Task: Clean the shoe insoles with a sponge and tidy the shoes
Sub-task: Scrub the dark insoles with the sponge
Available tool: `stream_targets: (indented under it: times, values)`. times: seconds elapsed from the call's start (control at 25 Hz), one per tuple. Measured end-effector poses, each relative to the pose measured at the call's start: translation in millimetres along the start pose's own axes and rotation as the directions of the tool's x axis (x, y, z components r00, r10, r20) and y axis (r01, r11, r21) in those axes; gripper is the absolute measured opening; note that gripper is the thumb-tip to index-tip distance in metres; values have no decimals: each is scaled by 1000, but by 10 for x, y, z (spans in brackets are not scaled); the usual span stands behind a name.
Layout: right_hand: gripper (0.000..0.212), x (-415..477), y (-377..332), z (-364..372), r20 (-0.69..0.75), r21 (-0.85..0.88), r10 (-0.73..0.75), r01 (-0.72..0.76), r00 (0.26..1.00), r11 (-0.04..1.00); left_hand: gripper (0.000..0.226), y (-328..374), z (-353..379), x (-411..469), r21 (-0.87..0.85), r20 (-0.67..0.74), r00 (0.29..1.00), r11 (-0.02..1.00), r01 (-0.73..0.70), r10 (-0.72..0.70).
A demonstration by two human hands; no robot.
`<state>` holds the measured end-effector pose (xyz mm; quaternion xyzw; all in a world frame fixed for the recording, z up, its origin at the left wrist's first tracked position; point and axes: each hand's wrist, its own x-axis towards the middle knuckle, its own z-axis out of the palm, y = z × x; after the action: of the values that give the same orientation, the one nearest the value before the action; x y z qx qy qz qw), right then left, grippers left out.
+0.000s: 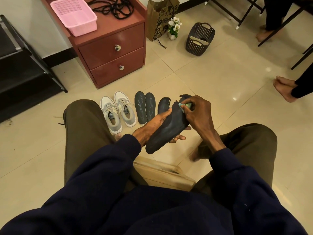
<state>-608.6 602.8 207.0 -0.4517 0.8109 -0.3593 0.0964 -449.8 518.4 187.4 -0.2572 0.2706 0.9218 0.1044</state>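
Observation:
My left hand (152,126) grips a dark, worn insole (167,131) from underneath, its torn toe end pointing away from me. My right hand (198,112) presses a small green sponge (186,106) against the insole's upper part. A second torn dark insole (163,105) lies on the floor just behind it. Two more dark insoles (144,107) with pale writing lie side by side on the tiles. To their left stands a pair of grey-and-white sneakers (117,111), toes pointing away.
A red two-drawer cabinet (115,53) carries a pink basket (74,16) and black laces. A paper bag (160,17), a small flower pot (174,28) and a dark basket (199,39) sit beyond. A black rack (22,65) stands left. Other people's bare feet (284,87) are at the right. I sit on a wooden stool (162,173).

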Motion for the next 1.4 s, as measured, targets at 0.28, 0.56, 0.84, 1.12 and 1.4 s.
stream_targets:
  times: [0.28,0.56,0.84,1.12,1.4]
  values:
    - [9,-93,-130,44,198,69,-55,43,979,997,62,-15,-39,39,-48,-48,997,997,-58,56]
    - [8,-201,-264,117,216,28,-54,49,975,998,47,6,-76,64,-195,-181,974,966,-169,134]
    - [13,-128,-174,89,119,-147,-20,38,993,988,46,34,-39,23,-193,-229,964,964,-182,136]
    - [6,-261,-332,151,381,48,-113,102,917,994,44,31,-105,29,-192,-259,939,941,-280,226]
    - [8,-295,-359,144,355,5,-120,126,927,992,42,22,-76,15,-135,-286,920,939,-316,268]
